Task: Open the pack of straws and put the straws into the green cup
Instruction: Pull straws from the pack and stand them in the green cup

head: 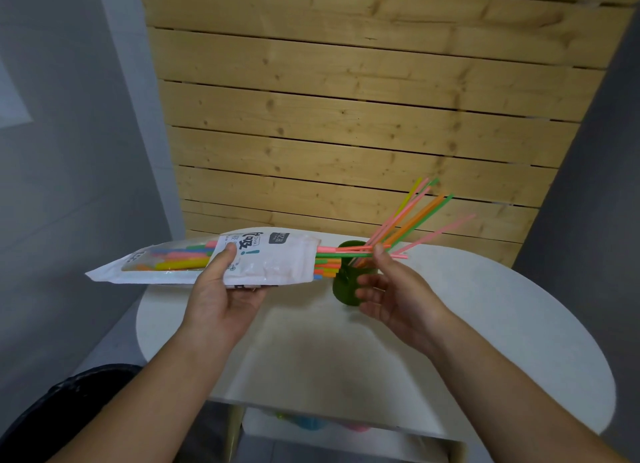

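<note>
My left hand (225, 289) grips a white pack of straws (273, 260), held level above the white table, its open end pointing right. Coloured straws poke out of that end. My right hand (391, 286) pinches a few of these straws (346, 251), pink and green, between thumb and forefinger just over the green cup (346, 286). The cup stands upright on the table, partly hidden behind my right fingers. Several straws (412, 220) stand in it and fan up to the right.
The round white table (485, 324) has a lower shelf (346, 424) holding blurred coloured things. A wooden slat wall (363, 116) rises behind it. A dark round bin (69, 410) sits at the lower left on the grey floor.
</note>
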A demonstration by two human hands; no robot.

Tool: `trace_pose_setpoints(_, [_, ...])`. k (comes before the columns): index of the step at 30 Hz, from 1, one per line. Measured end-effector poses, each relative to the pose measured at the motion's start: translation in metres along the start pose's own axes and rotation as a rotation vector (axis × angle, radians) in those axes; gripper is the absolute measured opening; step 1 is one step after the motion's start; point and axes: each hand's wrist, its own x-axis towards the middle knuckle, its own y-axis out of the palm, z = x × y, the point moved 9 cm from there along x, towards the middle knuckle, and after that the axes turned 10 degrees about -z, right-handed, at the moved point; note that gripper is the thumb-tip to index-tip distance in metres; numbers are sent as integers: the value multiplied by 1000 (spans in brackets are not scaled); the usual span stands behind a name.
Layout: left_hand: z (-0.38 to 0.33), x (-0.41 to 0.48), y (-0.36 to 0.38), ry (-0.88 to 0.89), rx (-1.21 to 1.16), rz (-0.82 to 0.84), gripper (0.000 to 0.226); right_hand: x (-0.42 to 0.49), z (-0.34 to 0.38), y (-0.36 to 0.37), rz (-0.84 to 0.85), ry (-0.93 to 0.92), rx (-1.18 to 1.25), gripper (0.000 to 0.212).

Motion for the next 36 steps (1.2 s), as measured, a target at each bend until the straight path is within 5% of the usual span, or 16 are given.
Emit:
trace_pose_setpoints(4, [0,-1,1,1,-7,10,25,1,-11,13,-3,-15,-67,53])
trace_pose_setpoints(9, [7,-4,3,-6,19,4,18,0,9,24,-72,-143,135,25])
trace_pose_setpoints(25, [2,8,-7,-21,-70,-35,39,-9,75,-15,-239,-449,139,24])
trace_pose_setpoints(36, [-5,13,-8,-12,-73,-53,33,-14,96,-77,-554,-561,114,31])
